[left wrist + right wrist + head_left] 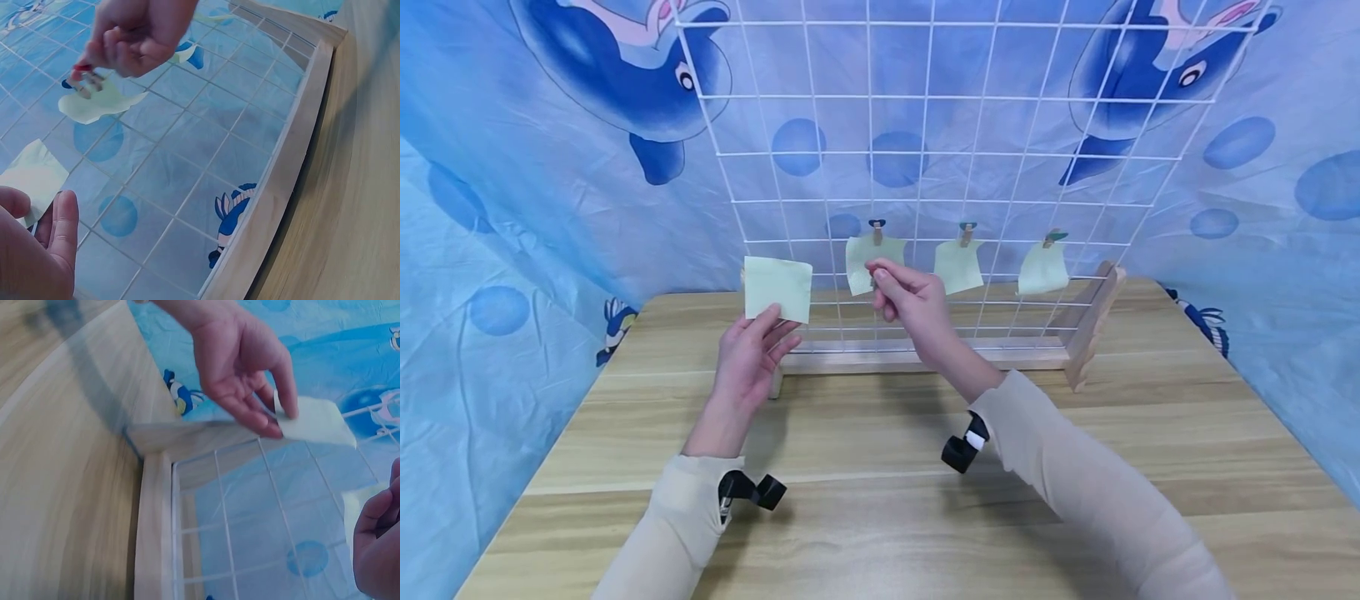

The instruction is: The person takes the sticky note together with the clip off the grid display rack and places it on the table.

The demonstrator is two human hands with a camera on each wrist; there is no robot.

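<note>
My left hand (748, 362) pinches a pale green sticky note (778, 288) by its lower edge, thumb in front and fingers behind, at the left side of the white wire grid (928, 155). In the left wrist view, my right hand (140, 37) pinches a small wooden clothespin with a red top (82, 69). That hand stands in front of a hanging sticky note (857, 254), held to the grid by a dark-topped clothespin (877, 233). Two more notes (957, 267) (1043, 271) hang to its right, each from a clothespin (967, 234) (1054, 238).
A wooden base (925, 358) with side feet, such as the right one (1093, 329), carries the grid on a wood-grain table (880, 517). Behind it hangs a blue curtain (587, 192) printed with dolphins. Both wrists wear black cameras (961, 452).
</note>
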